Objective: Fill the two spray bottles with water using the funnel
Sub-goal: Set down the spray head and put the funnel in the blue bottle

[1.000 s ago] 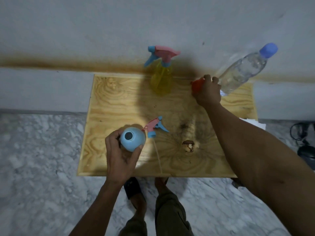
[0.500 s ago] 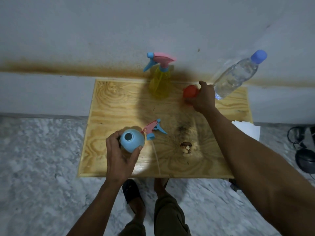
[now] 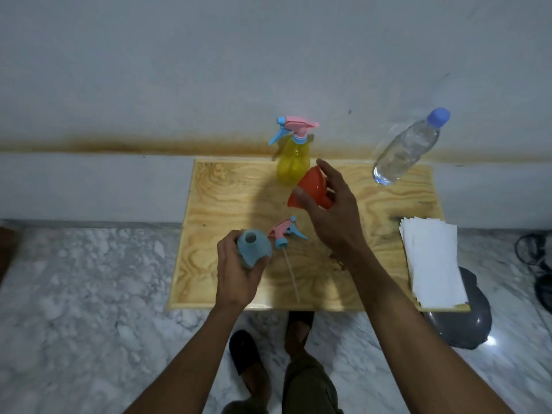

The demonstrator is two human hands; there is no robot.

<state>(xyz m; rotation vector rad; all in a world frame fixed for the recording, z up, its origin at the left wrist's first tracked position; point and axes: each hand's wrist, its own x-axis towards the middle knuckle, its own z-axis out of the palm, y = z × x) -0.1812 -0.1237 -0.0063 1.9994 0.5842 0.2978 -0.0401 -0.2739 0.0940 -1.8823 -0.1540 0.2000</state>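
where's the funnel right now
In the head view the orange funnel is held in the right hand above the wooden table, just in front of the yellow spray bottle.

No readable text, labels, brands or numbers appear anywhere (the white papers look blank).

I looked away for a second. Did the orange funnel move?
Yes. The funnel was down at the back of the table beside the water bottle; now the right hand holds it up, nearer the yellow bottle.
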